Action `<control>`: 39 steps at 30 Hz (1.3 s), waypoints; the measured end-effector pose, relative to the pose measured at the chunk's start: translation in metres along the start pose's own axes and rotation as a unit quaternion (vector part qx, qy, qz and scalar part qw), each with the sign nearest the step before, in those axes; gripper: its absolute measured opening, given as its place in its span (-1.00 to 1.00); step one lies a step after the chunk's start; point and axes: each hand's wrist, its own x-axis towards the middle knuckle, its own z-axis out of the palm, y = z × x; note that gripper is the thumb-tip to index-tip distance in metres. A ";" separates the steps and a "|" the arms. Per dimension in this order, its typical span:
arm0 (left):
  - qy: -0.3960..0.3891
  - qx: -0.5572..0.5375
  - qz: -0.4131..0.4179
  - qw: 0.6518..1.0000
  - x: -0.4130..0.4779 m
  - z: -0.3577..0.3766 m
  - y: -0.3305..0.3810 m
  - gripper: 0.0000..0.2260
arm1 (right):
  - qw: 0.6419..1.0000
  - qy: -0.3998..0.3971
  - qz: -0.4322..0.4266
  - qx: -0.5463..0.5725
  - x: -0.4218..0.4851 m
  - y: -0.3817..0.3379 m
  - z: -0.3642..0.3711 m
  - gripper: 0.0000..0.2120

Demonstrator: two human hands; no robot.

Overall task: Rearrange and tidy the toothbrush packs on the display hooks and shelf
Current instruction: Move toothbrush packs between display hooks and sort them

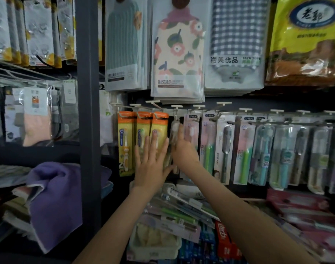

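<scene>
Plastic toothbrush packs (244, 153) hang in a row on hooks (177, 106) above a heap (181, 210) of packs on the shelf. The left hand (151, 164), grip spread flat, presses the orange packs (124, 141). The right hand (183, 151) meets a clear pack (173, 134) just beside them, its grip too blurred to tell.

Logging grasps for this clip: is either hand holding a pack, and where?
Left hand lies flat on the orange packs, holding nothing. Right hand meets the right edge of the clear pack; blur hides whether it pinches.
</scene>
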 end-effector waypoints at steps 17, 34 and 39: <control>-0.133 -0.195 0.057 0.970 -0.081 -0.004 0.310 -0.41 | 0.996 0.054 0.072 0.001 -0.185 0.310 -0.125 -0.61; -0.223 -0.284 -0.027 0.932 -0.092 0.007 0.413 -0.67 | 0.987 -0.068 0.095 -0.110 -0.217 0.442 -0.148 -0.70; -0.260 -0.505 -0.224 0.792 -0.077 -0.020 0.425 -0.76 | 0.999 0.005 0.035 0.026 -0.245 0.402 -0.169 -0.74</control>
